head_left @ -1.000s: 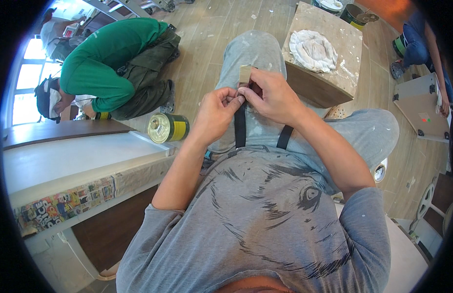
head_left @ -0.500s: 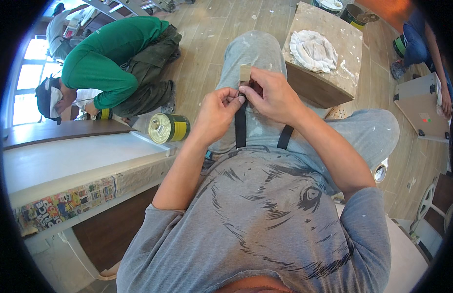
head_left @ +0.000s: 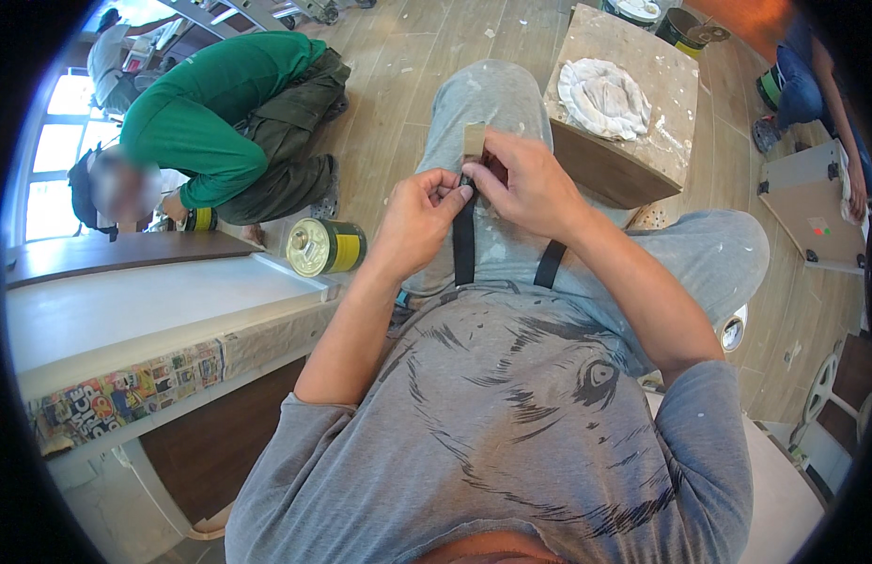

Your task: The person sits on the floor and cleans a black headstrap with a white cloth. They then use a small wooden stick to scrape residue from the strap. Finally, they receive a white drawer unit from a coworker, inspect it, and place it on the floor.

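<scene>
Both my hands meet fingertip to fingertip above my paint-flecked grey trousers [head_left: 492, 103]. Closed in a pinch, my left hand [head_left: 419, 224] grips the top of a black strap [head_left: 464, 244] that runs down to my waist. My right hand [head_left: 528, 186] is closed too, its thumb by the strap's upper end. A small flat tan piece [head_left: 474, 139] sticks up beside the right fingers, apparently held by them; its material is unclear. The exact contact point is hidden by my fingertips. A second black strap [head_left: 549, 264] lies below my right wrist.
Ahead stands a wooden box [head_left: 619, 160] with a crumpled white cloth [head_left: 605, 99] on it. At left are a metal can [head_left: 325, 247], a white panel [head_left: 154, 305] and a crouching person in green [head_left: 201, 103]. Another person's hand [head_left: 858, 195] rests by a board [head_left: 817, 207] at right.
</scene>
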Tool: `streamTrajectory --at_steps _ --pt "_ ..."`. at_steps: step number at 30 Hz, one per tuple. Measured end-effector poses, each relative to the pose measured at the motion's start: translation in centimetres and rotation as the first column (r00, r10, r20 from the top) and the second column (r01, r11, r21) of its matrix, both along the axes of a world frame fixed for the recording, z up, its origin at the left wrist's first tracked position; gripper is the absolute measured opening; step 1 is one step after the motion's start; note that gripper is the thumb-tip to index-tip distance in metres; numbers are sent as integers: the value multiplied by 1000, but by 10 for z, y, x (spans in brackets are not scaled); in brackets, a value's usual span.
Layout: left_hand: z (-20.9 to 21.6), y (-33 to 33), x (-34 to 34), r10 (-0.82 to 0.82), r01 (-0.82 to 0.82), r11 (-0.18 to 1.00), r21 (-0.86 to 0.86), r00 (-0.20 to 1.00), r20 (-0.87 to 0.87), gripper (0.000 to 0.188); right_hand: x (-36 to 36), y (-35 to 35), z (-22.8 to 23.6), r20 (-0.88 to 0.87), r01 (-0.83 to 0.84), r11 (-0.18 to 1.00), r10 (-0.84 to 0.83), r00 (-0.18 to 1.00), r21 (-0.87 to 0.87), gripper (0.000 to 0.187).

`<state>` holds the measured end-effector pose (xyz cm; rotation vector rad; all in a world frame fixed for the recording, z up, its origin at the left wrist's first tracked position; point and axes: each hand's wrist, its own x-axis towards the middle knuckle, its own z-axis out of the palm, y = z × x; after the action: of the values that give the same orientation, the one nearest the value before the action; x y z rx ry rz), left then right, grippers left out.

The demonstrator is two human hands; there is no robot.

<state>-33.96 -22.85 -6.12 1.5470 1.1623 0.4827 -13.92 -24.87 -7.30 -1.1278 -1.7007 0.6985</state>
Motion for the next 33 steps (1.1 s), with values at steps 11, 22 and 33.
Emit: streamTrajectory --at_steps 11,22,33 --pt "3 1 1 0 0 1000 -3 999 -33 14 1 0 0 -8 -20 1000 20 1000 6 19" --pt "0 1 0 -5 5 1000 -19 1000 8 14 0 2 -3 -28 7 1000 -6 1000 14 20" --pt "-1 2 0 -1 3 999 -32 999 40 13 3 1 -1 10 -6 1000 6 1000 19 20"
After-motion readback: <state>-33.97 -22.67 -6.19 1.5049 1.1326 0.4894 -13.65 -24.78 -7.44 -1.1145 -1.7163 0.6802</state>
